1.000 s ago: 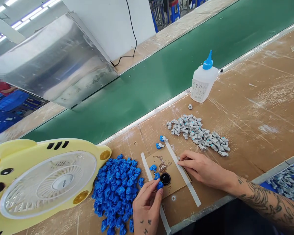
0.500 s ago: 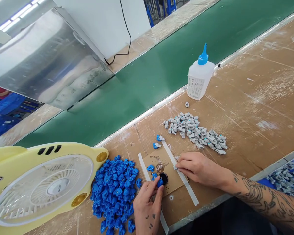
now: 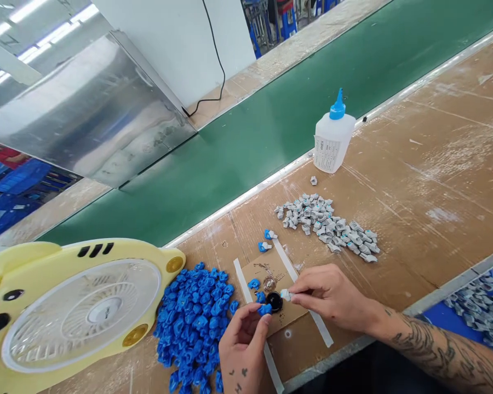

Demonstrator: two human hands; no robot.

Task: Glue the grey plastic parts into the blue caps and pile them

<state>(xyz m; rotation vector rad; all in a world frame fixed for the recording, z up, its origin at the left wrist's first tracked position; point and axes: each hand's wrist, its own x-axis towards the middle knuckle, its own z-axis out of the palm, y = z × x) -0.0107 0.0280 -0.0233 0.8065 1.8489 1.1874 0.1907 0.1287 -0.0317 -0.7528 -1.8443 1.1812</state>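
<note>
My left hand [image 3: 244,342] pinches a blue piece [image 3: 265,310] between thumb and fingertips, just left of a small round black pot [image 3: 275,301]. On the pot's right side, my right hand [image 3: 332,295] holds a small grey piece [image 3: 286,294] by its end. Beneath them lies a cardboard sheet [image 3: 290,323] with white tape strips along its sides. Two more blue pieces rest beside the pot, near a brown stain. Two joined blue-and-grey pieces [image 3: 264,247] sit above the sheet. A heap of blue pieces [image 3: 195,323] lies left of my left hand.
A pile of grey pieces [image 3: 328,221] lies beyond my right hand, with a white bottle [image 3: 334,139] behind it. A yellow fan [image 3: 135,301] stands at left. A green belt [image 3: 246,137] crosses behind. More grey pieces [image 3: 479,309] fill a blue container at lower right.
My right hand has brought the grey piece left to the pot's edge. My left hand has drawn slightly back from the pot with the blue piece. The view has shifted a little.
</note>
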